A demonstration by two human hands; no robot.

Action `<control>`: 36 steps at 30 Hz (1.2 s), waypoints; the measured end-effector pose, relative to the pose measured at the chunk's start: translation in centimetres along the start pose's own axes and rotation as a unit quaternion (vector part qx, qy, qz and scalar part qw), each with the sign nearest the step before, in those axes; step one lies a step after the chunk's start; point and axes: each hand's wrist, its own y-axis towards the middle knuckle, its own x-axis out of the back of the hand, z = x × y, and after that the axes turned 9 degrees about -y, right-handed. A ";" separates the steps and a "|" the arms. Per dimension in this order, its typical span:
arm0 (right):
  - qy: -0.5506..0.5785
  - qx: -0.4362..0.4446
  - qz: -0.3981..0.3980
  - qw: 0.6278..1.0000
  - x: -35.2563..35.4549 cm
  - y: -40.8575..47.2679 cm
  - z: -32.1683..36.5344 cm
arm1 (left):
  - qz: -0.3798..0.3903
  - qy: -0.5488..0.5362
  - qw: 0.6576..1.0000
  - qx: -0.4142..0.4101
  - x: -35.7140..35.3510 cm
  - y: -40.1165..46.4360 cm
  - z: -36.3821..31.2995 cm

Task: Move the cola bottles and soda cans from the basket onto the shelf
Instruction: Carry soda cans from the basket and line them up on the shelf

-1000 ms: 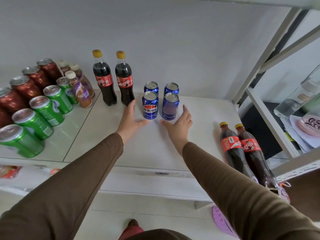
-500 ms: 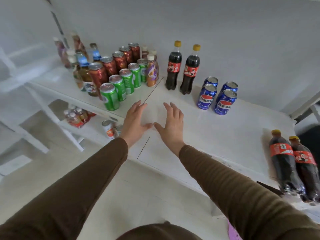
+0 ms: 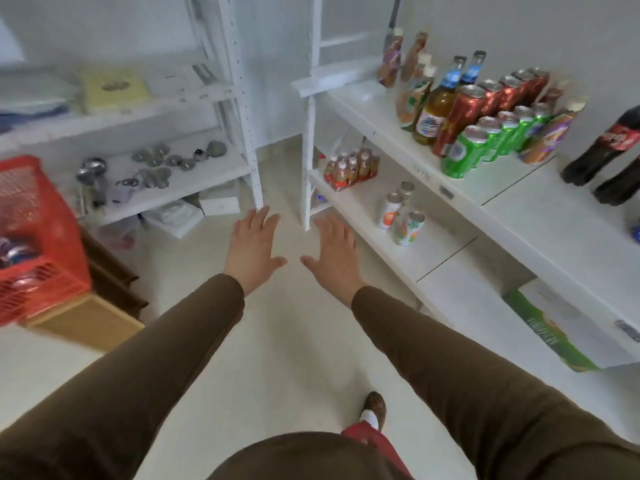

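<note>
A red plastic basket (image 3: 38, 216) sits at the far left on a cardboard box, with blurred items inside. My left hand (image 3: 252, 245) and my right hand (image 3: 334, 252) hover over the floor between the shelves, fingers spread, both empty. Two cola bottles (image 3: 604, 147) stand on the white shelf (image 3: 540, 216) at the far right edge. A sliver of a blue can (image 3: 636, 233) shows at the right border.
Green cans (image 3: 465, 152), red cans (image 3: 460, 116) and glass bottles (image 3: 433, 109) crowd the shelf's left part. The lower shelf holds a bottle pack (image 3: 351, 169), a few cans (image 3: 407, 223) and a green carton (image 3: 554, 327). A second rack (image 3: 166, 181) with metal items stands behind the basket.
The view has swung left from the shelf toward the basket. Both hands have left the shelf top and now hang over the floor, still empty.
</note>
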 end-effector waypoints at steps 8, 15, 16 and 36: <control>-0.021 0.122 0.070 0.990 -6.4 2.2 15.6 | -0.042 0.048 0.990 0.129 6.3 -7.0 15.6; -0.011 0.197 0.115 0.974 -12.6 7.6 26.3 | -0.026 0.077 0.979 0.189 10.0 -7.7 26.1; -0.011 0.204 0.123 0.971 -13.4 8.2 27.8 | -0.026 0.077 0.977 0.195 10.6 -7.7 27.4; 0.092 0.214 0.206 0.950 -26.3 14.1 59.2 | -0.019 0.012 0.955 0.295 22.7 -12.4 57.9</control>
